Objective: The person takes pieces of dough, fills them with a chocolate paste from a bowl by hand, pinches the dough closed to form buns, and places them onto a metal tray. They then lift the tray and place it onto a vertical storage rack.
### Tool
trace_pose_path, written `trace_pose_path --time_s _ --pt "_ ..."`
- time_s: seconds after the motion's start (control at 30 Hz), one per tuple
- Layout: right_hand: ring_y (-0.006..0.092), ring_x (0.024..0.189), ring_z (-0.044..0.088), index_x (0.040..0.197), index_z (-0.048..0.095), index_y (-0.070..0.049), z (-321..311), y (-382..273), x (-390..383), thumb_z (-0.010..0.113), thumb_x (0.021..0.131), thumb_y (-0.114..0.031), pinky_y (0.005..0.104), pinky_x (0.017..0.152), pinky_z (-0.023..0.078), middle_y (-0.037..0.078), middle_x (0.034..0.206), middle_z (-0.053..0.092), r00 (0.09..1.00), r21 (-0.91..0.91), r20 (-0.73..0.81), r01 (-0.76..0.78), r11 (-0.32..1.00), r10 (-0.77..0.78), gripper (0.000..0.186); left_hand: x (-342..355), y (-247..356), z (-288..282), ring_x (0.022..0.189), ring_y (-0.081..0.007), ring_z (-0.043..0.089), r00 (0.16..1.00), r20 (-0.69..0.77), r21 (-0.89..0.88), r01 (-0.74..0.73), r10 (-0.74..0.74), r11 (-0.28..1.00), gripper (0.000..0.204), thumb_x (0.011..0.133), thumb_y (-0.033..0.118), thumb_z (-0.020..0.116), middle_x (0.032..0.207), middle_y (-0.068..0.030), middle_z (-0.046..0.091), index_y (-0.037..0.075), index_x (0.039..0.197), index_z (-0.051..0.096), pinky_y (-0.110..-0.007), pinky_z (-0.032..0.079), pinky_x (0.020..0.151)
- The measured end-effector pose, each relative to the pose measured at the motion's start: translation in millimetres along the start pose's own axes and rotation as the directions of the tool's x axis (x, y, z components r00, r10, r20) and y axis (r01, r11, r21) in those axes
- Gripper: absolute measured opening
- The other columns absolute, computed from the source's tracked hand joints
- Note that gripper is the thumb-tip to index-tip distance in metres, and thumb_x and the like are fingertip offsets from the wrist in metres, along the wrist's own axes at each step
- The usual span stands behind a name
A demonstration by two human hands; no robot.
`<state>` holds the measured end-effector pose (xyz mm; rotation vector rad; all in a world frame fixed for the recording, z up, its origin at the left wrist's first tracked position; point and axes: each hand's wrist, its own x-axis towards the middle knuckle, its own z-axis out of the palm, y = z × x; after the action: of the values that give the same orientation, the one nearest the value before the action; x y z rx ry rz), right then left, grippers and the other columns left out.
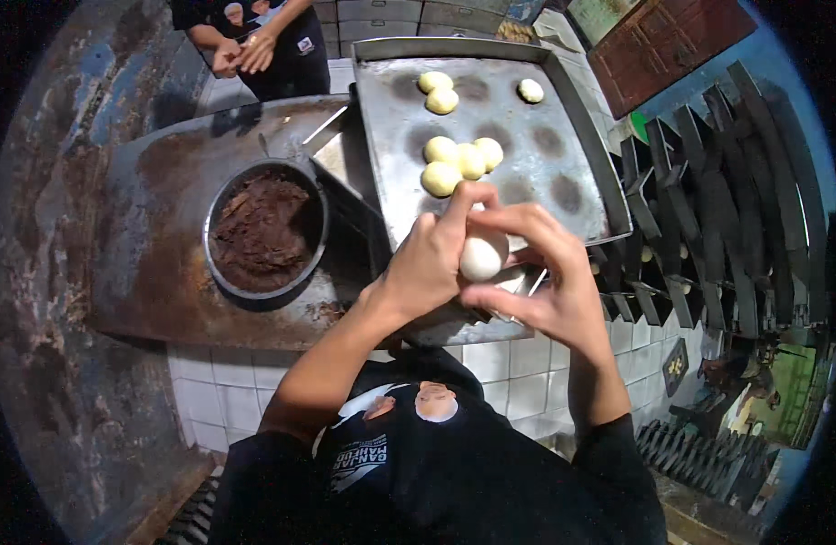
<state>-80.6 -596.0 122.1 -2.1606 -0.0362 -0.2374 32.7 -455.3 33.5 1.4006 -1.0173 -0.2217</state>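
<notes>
Stained table (154, 263): flanked at its left by a blotched grey-blue wall (50, 209), backed by drawers (377, 11), bordered by white tiles (200, 400); dark racks (740, 209) are placed to its right.

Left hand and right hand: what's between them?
The head view shows a pale, rounded dough ball between the left hand and the right hand.

The head camera is looking down from the wearer's head, facing past the nearby left hand (427, 263) and right hand (563, 295) toward the counter (154, 209).
</notes>
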Motion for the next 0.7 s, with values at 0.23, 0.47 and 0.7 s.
trace_pose_path --time_s 0.23,0.47,0.7 --pt "0.0159 0.107 0.069 0.118 0.075 -0.004 -80.1 89.4 22.9 0.090 0.081 -0.012 0.0316 0.087 0.060 0.006 0.114 0.071 0.983 -0.112 0.069 -0.165 0.980 0.173 0.041 31.0 -17.4 42.9 0.102 -0.0519 0.070 0.971 0.081 0.237 0.199 -0.223 0.951 0.093 0.080 0.020 0.086 0.134 -0.0294 0.060 0.017 0.154 0.029 -0.059 0.056 0.091" --pt "0.0341 0.117 0.068 0.143 0.061 -0.005 -152.8 225.7 24.5 0.077 0.093 -0.017 0.0419 0.102 0.058 0.019 0.140 0.061 0.955 -0.554 0.216 -0.051 0.831 0.203 0.054 5.2 -25.4 13.5 0.080 -0.0324 0.071 0.964 -0.015 0.467 0.242 -0.266 0.851 0.088 0.087 0.016 0.084 0.128 -0.0196 0.063 0.013 0.159 0.034 -0.041 0.057 0.079" --pt "0.0398 0.164 0.014 0.166 0.024 0.005 -128.0 260.1 25.8 0.047 0.110 -0.052 0.0479 0.133 0.019 0.025 0.176 0.016 0.891 -0.757 0.436 0.290 0.585 0.124 0.083 6.9 -27.1 22.1 0.070 -0.0224 0.054 0.950 -0.114 0.413 0.312 -0.291 0.856 0.076 0.087 0.010 0.081 0.118 -0.0144 0.066 0.011 0.153 0.044 -0.034 0.048 0.068"
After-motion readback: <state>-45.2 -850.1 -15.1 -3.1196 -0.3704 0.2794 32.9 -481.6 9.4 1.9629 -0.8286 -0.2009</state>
